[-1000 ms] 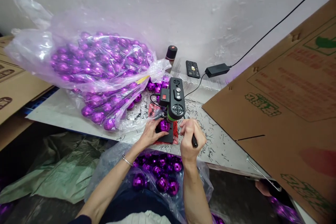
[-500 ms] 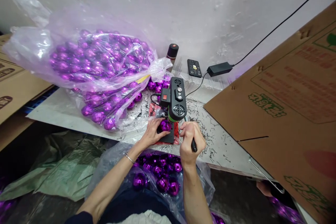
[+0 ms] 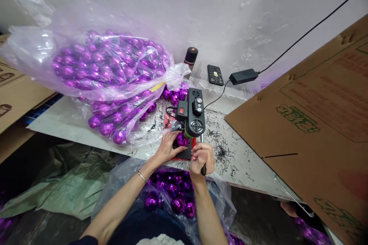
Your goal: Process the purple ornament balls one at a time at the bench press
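Purple and mirrored, a faceted ball [image 3: 183, 139] sits just under the near end of the black device [image 3: 196, 113], the left hand [image 3: 166, 147] steadying it with thumb and fingers curved around its sides. To the device's near right, the right hand [image 3: 202, 159] has its fingers wrapped around a black-ended lever [image 3: 203, 170]. Left of the device, a large plastic bag [image 3: 110, 63] of similar balls lies on the bench [image 3: 240, 166]; beyond it to the right are a phone [image 3: 215, 75] and a power adapter [image 3: 243, 76]. Thin black pieces [image 3: 220, 151] litter the device's right side.
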`<state>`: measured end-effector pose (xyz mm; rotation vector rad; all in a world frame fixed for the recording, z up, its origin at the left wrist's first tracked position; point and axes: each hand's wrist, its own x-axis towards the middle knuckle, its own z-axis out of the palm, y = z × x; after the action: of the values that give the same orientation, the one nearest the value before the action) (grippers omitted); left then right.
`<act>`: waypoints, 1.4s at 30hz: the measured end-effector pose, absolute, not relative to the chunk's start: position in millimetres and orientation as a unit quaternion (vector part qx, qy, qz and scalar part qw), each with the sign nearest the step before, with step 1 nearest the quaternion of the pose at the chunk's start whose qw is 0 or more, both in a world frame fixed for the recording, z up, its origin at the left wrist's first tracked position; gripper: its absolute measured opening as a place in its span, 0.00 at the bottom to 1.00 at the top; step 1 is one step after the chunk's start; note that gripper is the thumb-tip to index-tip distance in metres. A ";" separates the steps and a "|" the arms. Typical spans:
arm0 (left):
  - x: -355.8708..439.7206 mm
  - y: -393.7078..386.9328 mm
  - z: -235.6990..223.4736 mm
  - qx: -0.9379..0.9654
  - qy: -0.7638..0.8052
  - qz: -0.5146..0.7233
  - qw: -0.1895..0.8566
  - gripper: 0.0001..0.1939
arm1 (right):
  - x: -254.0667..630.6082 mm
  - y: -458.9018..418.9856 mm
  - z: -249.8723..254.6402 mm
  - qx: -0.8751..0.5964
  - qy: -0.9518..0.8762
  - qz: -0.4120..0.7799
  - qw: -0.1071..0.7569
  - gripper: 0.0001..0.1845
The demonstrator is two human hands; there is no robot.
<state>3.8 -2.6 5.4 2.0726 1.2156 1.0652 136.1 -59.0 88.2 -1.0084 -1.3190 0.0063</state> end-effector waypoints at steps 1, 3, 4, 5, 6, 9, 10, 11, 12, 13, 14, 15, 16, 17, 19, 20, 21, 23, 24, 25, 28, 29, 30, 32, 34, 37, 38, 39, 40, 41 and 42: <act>3.8 -2.8 5.7 0.763 0.449 0.390 0.254 0.33 | 135.9 -58.5 86.7 -0.447 -0.584 0.001 0.677 0.20; 4.0 -3.1 6.1 0.762 0.451 0.390 0.255 0.32 | 135.8 -57.7 84.2 -0.447 -0.581 -0.004 0.680 0.20; 4.0 -3.2 6.3 0.762 0.450 0.391 0.254 0.32 | 135.8 -57.3 83.1 -0.448 -0.580 -0.008 0.680 0.20; 4.0 -3.3 6.4 0.762 0.449 0.392 0.254 0.32 | 135.9 -56.9 82.1 -0.448 -0.581 -0.011 0.679 0.21; 3.9 -3.4 6.5 0.762 0.448 0.393 0.253 0.32 | 136.0 -56.5 81.2 -0.447 -0.582 -0.013 0.679 0.21; 3.3 -3.8 7.0 0.764 0.442 0.397 0.250 0.32 | 135.6 -55.3 79.6 -0.441 -0.582 -0.017 0.684 0.21; 3.0 -3.8 7.2 0.765 0.440 0.398 0.250 0.32 | 135.3 -55.0 79.4 -0.439 -0.580 -0.017 0.686 0.21; 2.8 -3.8 7.3 0.766 0.439 0.399 0.249 0.32 | 135.0 -54.8 79.3 -0.437 -0.580 -0.017 0.688 0.21; 2.6 -3.8 7.5 0.766 0.437 0.401 0.248 0.32 | 134.8 -54.7 79.2 -0.435 -0.580 -0.016 0.689 0.21; 2.5 -3.6 7.5 0.767 0.434 0.403 0.248 0.32 | 134.8 -54.7 79.0 -0.433 -0.581 -0.015 0.689 0.21; 2.4 -3.3 7.5 0.768 0.431 0.404 0.247 0.33 | 135.1 -54.7 78.8 -0.432 -0.583 -0.014 0.687 0.21; 2.4 -2.9 7.4 0.768 0.429 0.406 0.247 0.33 | 135.8 -54.8 78.3 -0.433 -0.586 -0.014 0.685 0.21; 2.4 -2.4 7.2 0.768 0.428 0.407 0.247 0.33 | 136.9 -54.8 77.7 -0.434 -0.589 -0.016 0.682 0.21; 2.5 -2.0 6.9 0.768 0.428 0.408 0.248 0.33 | 138.3 -54.6 76.9 -0.435 -0.592 -0.021 0.679 0.21; 2.7 -1.4 6.3 0.766 0.430 0.406 0.252 0.33 | 141.6 -53.9 74.3 -0.436 -0.600 -0.034 0.670 0.21; 2.8 -1.3 6.0 0.765 0.431 0.405 0.254 0.33 | 143.3 -53.4 72.6 -0.433 -0.609 -0.043 0.663 0.21; 2.9 -1.4 5.7 0.765 0.432 0.404 0.256 0.32 | 144.8 -52.7 70.8 -0.428 -0.622 -0.051 0.654 0.20; 3.1 -1.5 5.6 0.762 0.434 0.405 0.258 0.32 | 146.4 -51.5 67.8 -0.418 -0.645 -0.065 0.636 0.19; 3.3 -1.3 5.7 0.761 0.435 0.406 0.258 0.32 | 146.4 -51.2 67.6 -0.415 -0.650 -0.072 0.633 0.19; 3.4 -0.8 6.1 0.760 0.436 0.407 0.258 0.32 | 146.0 -51.3 69.0 -0.414 -0.651 -0.075 0.632 0.19; 4.4 2.0 7.8 0.758 0.437 0.410 0.260 0.31 | 143.7 -53.7 87.4 -0.423 -0.636 -0.061 0.642 0.20; 4.9 2.2 8.2 0.758 0.435 0.410 0.262 0.31 | 143.2 -55.1 98.3 -0.431 -0.629 -0.045 0.645 0.20; 5.3 1.2 8.1 0.758 0.432 0.411 0.263 0.31 | 143.0 -56.6 110.7 -0.444 -0.617 -0.022 0.650 0.21; 5.4 -7.2 6.3 0.756 0.430 0.420 0.261 0.32 | 143.4 -59.3 135.9 -0.469 -0.599 0.036 0.648 0.21; 3.2 -24.8 2.2 0.755 0.430 0.425 0.254 0.31 | 144.3 -61.0 154.2 -0.485 -0.600 0.065 0.634 0.22; -7.0 -54.9 -3.2 0.766 0.426 0.417 0.241 0.40 | 144.6 -62.3 159.0 -0.487 -0.601 0.055 0.632 0.23; -12.2 -59.9 -2.9 0.769 0.423 0.415 0.239 0.46 | 144.2 -62.5 155.7 -0.483 -0.602 0.047 0.634 0.22; -18.1 -59.8 -0.9 0.767 0.425 0.418 0.238 0.51 | 143.6 -62.5 151.2 -0.478 -0.603 0.040 0.638 0.22; -24.7 -53.8 3.1 0.758 0.435 0.426 0.234 0.53 | 142.7 -62.4 146.5 -0.472 -0.604 0.034 0.641 0.20; -31.8 -41.9 9.0 0.745 0.451 0.436 0.226 0.49 | 141.9 -62.3 142.3 -0.468 -0.604 0.031 0.645 0.19; -39.0 -24.8 16.4 0.728 0.477 0.445 0.212 0.41 | 141.0 -62.1 138.9 -0.464 -0.602 0.028 0.649 0.19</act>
<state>-39.0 -24.8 16.4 2.0219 1.3244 1.2364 141.0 -62.1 138.9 -1.0543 -1.3693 0.0633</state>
